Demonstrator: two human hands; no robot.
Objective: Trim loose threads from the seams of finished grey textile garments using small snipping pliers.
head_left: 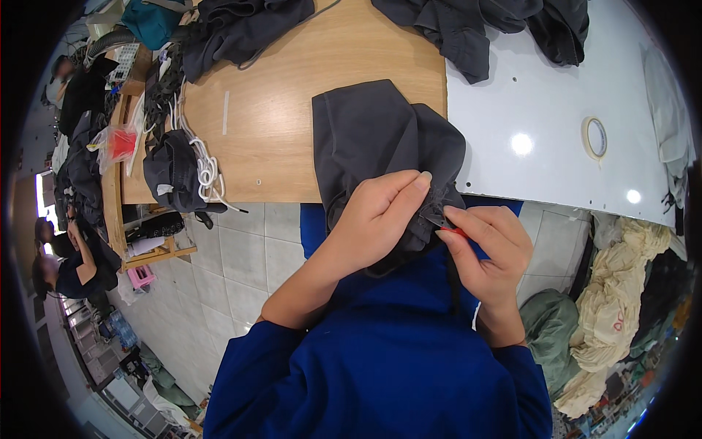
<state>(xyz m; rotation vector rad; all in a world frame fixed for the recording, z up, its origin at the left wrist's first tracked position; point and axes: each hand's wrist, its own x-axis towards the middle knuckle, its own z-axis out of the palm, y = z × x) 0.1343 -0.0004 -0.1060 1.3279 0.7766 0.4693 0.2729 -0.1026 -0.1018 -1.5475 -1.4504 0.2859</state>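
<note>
A dark grey garment (373, 132) lies over the near edge of the wooden table, and its gathered end hangs toward my lap. My left hand (384, 212) is closed on that gathered end, thumb and fingers pinching the cloth. Just to the right, my right hand (491, 245) pinches a small red-handled seam ripper (455, 231). Its dark metal tip points left and meets the bunched fabric between my hands. The exact stitches at the tip are too small to make out.
More dark garments (234, 36) lie at the table's far side. A tape roll (594, 138) rests on the white tabletop (526, 102) at right. White cord (208, 168) and a rolled dark garment (172, 168) sit at left. Cream cloth (621, 285) is heaped lower right. Other people sit far left.
</note>
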